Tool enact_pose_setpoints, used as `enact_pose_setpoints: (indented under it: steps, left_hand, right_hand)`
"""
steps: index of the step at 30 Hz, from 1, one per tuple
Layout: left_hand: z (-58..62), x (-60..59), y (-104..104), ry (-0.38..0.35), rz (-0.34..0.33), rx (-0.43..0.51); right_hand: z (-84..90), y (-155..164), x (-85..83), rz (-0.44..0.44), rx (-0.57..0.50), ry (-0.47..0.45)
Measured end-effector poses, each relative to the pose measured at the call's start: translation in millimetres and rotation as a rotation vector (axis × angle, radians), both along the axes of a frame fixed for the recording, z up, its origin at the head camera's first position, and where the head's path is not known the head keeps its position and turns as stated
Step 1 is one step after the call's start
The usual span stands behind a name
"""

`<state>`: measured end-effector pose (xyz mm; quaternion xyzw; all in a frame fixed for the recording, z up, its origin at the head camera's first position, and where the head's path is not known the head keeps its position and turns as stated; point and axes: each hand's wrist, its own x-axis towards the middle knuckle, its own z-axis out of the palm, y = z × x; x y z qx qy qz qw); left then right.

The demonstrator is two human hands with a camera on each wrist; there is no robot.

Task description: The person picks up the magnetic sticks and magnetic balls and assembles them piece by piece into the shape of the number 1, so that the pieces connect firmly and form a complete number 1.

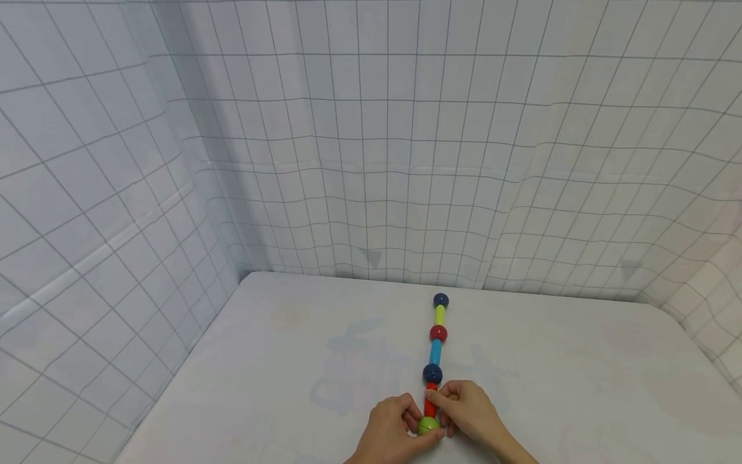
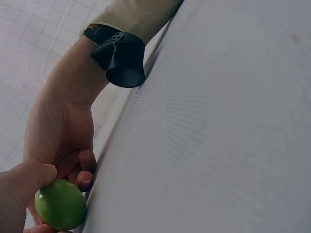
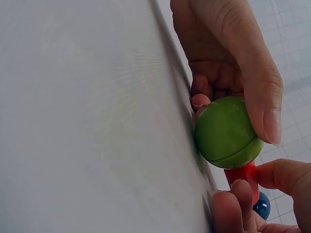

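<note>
A chain of balls and rods point(image 1: 436, 361) lies on the white desk point(image 1: 290, 361), its long axis running straight away from the person toward the gridded back wall point(image 1: 406, 161). The green ball point(image 1: 429, 425) is the chain's near end. The left hand point(image 1: 391, 432) curls its thumb and fingers round that green ball from the ball's left side. Just beyond the ball, the right hand point(image 1: 466, 409) pinches the red rod point(image 1: 430, 403) between thumb and fingertips. Both hands sit at this near end, touching across the joint; the dark blue ball point(image 1: 432, 373) beyond the rod is free, and the far end lies well apart from them.
</note>
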<state>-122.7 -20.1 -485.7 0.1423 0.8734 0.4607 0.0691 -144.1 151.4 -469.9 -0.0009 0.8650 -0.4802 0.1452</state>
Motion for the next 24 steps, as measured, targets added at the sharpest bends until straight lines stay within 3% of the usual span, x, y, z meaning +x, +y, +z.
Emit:
enact_pose_setpoints:
  steps: [24]
  left_hand:
    - [1.2,0.3,-1.8,-0.006,-0.014,-0.002]
  right_hand:
    - [2.2,2.6,-0.9,-0.012,0.025,-0.047]
